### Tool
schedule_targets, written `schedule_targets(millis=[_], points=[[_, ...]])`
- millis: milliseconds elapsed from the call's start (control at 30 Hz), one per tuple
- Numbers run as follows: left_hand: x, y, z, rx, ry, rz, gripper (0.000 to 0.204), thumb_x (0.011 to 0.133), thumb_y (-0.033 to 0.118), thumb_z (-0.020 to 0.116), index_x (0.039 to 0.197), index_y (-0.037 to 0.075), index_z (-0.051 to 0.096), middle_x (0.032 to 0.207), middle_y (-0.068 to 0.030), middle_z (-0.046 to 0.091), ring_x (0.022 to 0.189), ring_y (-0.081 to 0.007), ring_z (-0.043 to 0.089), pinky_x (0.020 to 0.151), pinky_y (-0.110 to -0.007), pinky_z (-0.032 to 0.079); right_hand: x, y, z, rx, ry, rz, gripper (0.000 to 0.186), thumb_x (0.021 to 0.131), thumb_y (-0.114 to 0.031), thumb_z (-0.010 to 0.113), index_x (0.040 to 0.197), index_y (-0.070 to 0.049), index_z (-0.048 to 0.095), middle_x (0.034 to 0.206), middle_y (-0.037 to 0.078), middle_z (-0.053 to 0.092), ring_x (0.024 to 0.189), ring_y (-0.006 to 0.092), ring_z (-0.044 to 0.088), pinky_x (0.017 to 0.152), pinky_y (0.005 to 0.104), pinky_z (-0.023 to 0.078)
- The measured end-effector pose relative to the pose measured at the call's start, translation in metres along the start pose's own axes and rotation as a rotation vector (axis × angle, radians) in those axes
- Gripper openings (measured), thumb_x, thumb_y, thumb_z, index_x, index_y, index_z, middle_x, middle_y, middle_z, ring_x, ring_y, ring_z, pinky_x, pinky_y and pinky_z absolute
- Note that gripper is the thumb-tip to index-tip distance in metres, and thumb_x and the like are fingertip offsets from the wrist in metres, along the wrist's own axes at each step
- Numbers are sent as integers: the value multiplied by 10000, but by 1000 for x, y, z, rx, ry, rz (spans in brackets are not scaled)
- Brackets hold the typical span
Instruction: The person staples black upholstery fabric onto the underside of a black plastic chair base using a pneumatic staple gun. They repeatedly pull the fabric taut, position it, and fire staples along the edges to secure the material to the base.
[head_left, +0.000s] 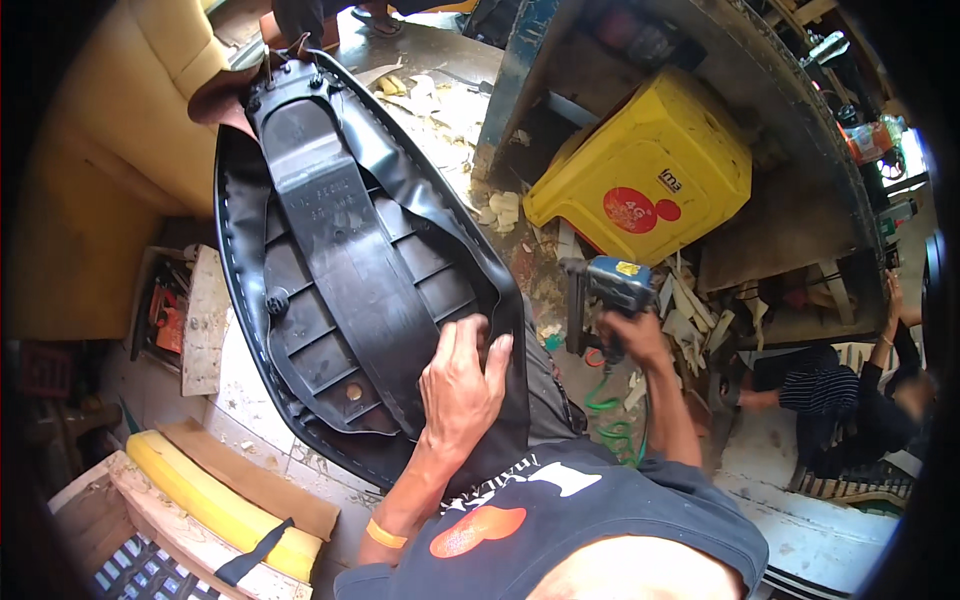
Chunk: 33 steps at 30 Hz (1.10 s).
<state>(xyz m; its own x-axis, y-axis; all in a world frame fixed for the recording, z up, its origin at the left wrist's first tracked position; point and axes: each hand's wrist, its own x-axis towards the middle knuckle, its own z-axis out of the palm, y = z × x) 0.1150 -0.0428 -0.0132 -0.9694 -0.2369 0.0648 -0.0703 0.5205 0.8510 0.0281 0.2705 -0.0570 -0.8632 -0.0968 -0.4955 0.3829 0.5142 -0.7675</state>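
Observation:
A motorcycle seat (pixel 345 235) lies upside down in front of me, its black plastic base ribbed and facing up. Black vinyl cover (pixel 400 165) wraps over the rim, with staples along the left edge and loose folds on the right. My left hand (pixel 465 385) rests on the near right part of the seat, fingers slightly bent and thumb apart, with nothing visible in it. Off to the right, my right hand (pixel 632 335) grips a blue and black air staple gun (pixel 615 285), held away from the seat. A green coiled hose (pixel 612 430) hangs below the gun.
A yellow plastic stool (pixel 650 170) lies tipped beyond the staple gun, among foam and material scraps (pixel 690 310). At lower left are a wooden crate (pixel 165 520) and a yellow foam strip (pixel 210 505). Another person (pixel 870 400) sits at far right; someone's foot (pixel 378 20) shows at the top.

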Motion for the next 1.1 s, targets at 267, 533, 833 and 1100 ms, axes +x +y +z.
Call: schedule_targets(millis=[267,533,833,1100], points=[[53,16,56,210,241,56,447,974,388,747,869,-27,619,846,-167,595,814,-366,562,764,-466,465,61,215,93,-648,414,-17,683,857,-237,666,1452,59,503,1259,370,641,1223,495,618,1056,557,478],[37,53,32,-24,97,35,450,1068,307,643,796,-48,599,649,-153,542,588,-259,484,592,-430,409,105,-17,156,1120,-241,-227,566,1107,-375,535,1504,28,511,1405,214,637,1325,283,603,1109,369,488],[7,69,39,217,281,402,405,1072,150,563,710,-3,465,667,-131,392,639,-321,415,627,-435,354,94,-73,256,1759,-622,75,611,1125,-465,465,1505,12,497,1329,151,676,1201,204,660,1053,327,523],[-12,43,48,282,251,593,293,983,79,575,718,-7,487,701,-144,461,645,-342,498,651,-465,378,63,29,214,1188,-397,29,633,1125,-491,443,1507,12,491,1353,137,660,1216,191,646,1063,320,512]])
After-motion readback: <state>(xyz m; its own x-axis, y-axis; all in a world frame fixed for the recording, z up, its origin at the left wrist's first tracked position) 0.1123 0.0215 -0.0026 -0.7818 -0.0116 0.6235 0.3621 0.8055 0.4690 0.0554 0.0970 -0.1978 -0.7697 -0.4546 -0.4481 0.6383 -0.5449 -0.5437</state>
